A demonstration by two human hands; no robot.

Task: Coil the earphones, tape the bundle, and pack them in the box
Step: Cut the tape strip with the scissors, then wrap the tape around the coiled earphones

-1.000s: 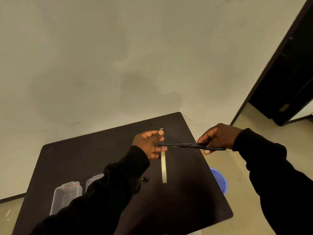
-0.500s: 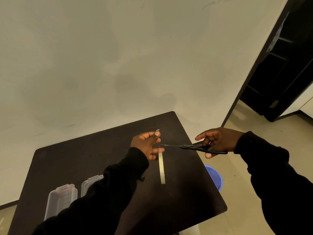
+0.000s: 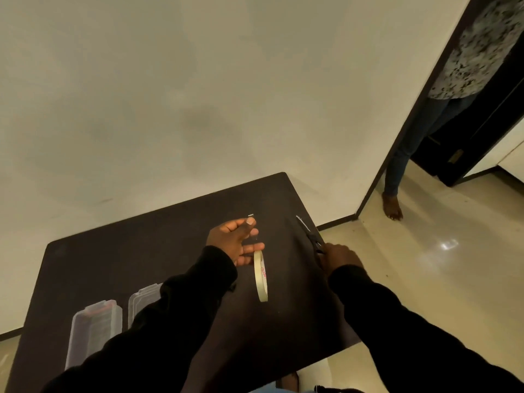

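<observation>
Cream-coloured tape roll (image 3: 261,276) hangs from the left hand (image 3: 236,243), a thin ring seen nearly edge-on, looped over the lower fingers, while the thumb and forefinger pinch a tiny cut strip of tape (image 3: 250,215) at 12 o'clock from the palm. That strip is feather-light, limp and sticky, so it is best held by one end only. The right hand (image 3: 338,258), at 3 o'clock from the roll, closes around the handles of black scissors (image 3: 307,232), blades pointing to 11 o'clock at the dark table (image 3: 141,251) edge. Two clear plastic boxes (image 3: 95,333) lie at 8 o'clock, rigid and easy to grip by their walls. The earphones themselves I cannot make out; the left sleeve may hide them.
</observation>
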